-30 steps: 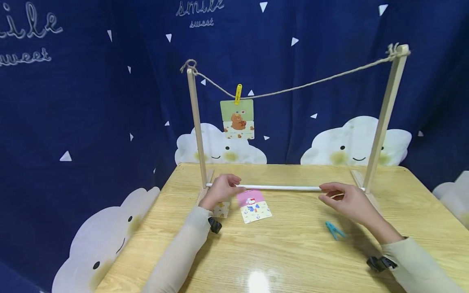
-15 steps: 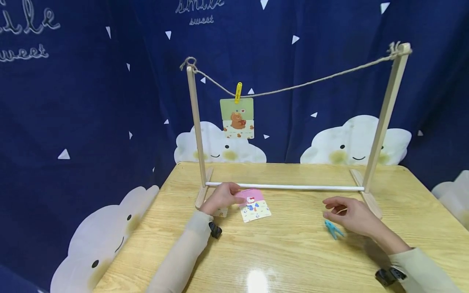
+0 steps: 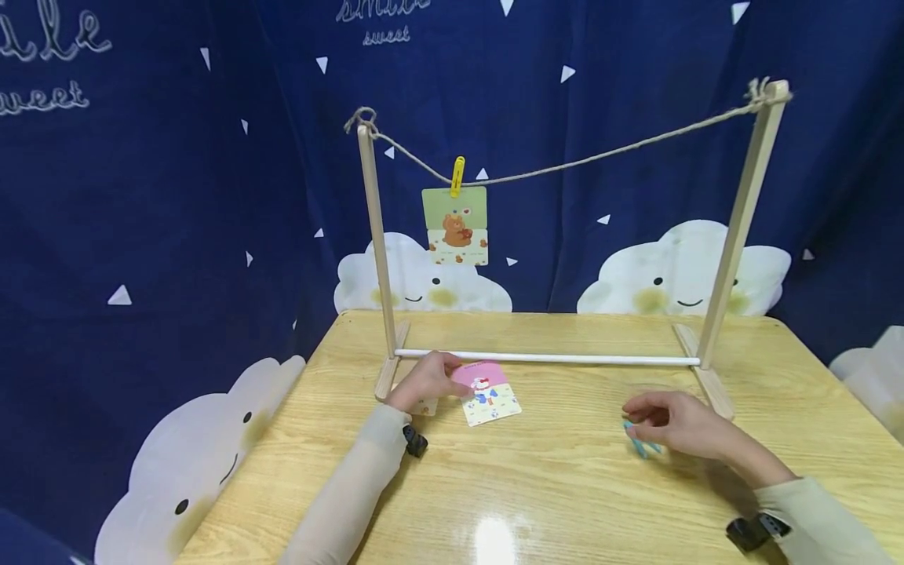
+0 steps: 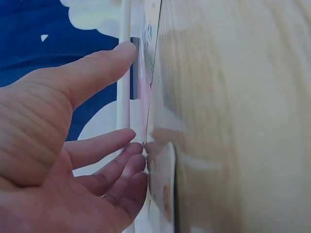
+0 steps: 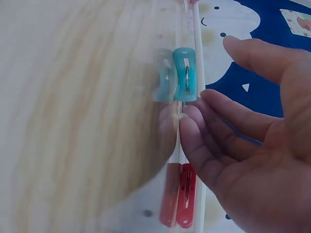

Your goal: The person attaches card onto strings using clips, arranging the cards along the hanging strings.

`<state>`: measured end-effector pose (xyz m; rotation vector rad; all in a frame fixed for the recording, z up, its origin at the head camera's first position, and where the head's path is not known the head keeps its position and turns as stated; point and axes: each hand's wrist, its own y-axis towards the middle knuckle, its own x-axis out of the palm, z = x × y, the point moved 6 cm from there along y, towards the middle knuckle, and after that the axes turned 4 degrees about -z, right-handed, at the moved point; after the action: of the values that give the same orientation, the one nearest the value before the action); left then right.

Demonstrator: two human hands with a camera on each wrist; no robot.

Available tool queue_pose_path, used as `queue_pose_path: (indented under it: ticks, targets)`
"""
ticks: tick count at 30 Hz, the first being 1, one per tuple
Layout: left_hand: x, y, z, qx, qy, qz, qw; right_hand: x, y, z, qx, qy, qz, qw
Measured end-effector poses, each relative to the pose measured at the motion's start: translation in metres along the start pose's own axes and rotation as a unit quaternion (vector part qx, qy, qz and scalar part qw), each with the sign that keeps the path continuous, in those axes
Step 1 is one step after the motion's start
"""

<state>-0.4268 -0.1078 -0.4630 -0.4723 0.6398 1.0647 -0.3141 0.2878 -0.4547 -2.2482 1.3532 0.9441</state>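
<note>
My left hand [image 3: 428, 382] reaches over the table at the pink-and-white card [image 3: 493, 402], its thumb overlapping the card's left edge. In the left wrist view thumb and fingers stand apart, the fingertips low at the tabletop. A second card [image 3: 426, 407] lies partly hidden under that hand. My right hand [image 3: 681, 424] hovers at a blue clothespin [image 3: 639, 447] lying on the table. The right wrist view shows the thumb well apart from the fingers, with the clothespin between them, ungripped. A red clothespin [image 5: 186, 196] lies beyond the fingers there; the head view hides it.
A wooden frame [image 3: 741, 227] with a white crossbar [image 3: 565, 359] stands at the back of the table [image 3: 551, 486]. From its sagging string [image 3: 586, 162] hangs a bear card [image 3: 455, 227], clipped by a yellow clothespin [image 3: 457, 177]. A dark blue curtain [image 3: 176, 196] is behind.
Both hands have come away from the white crossbar. The left has moved slightly down to the pink-and-white card, the right down to the blue clothespin. The cards and clothespins have stayed put.
</note>
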Motion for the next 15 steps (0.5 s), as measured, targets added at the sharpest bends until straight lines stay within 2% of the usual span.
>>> queue_pose_path:
  ticks: [4, 15]
  targets:
    - [0.0033, 0.0002, -0.0018, 0.003, 0.004, -0.011, 0.9999, 0.0009, -0.0034, 0.0037, 0.015, 0.004, -0.013, 1.0]
    - [0.0041, 0.0013, -0.0008, 0.0, 0.024, -0.013, 0.9996, 0.0017, -0.0094, 0.0102, 0.039, 0.022, -0.039, 0.998]
